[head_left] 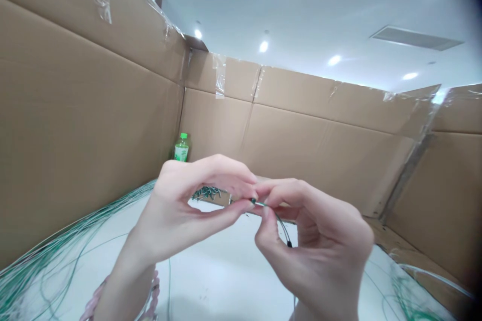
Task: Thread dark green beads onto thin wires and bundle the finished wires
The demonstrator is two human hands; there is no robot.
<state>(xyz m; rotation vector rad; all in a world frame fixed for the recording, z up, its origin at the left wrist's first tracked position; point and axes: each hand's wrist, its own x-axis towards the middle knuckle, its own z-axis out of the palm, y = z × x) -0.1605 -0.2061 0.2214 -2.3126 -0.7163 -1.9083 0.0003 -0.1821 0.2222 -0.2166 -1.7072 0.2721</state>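
Observation:
In the middle of the view my left hand point(175, 218) and my right hand point(320, 233) meet, fingertips nearly touching. Between them runs a thin green wire point(259, 204), with a small dark green piece at its left end pinched by my left thumb and forefinger. My right thumb and fingers pinch the wire just beside that. From there dark strands bend down across my right palm to a small black piece point(289, 244). Part of the wire is hidden by my fingers. A pink beaded bracelet point(155, 286) circles my left wrist.
Cardboard walls point(301, 145) with clear tape surround the white table point(218, 281). Many long green wires point(71, 230) lie along the left side, with more wires point(406, 296) at the right. A pile of short green pieces point(207, 192) and a green-capped bottle point(181, 149) stand farther back.

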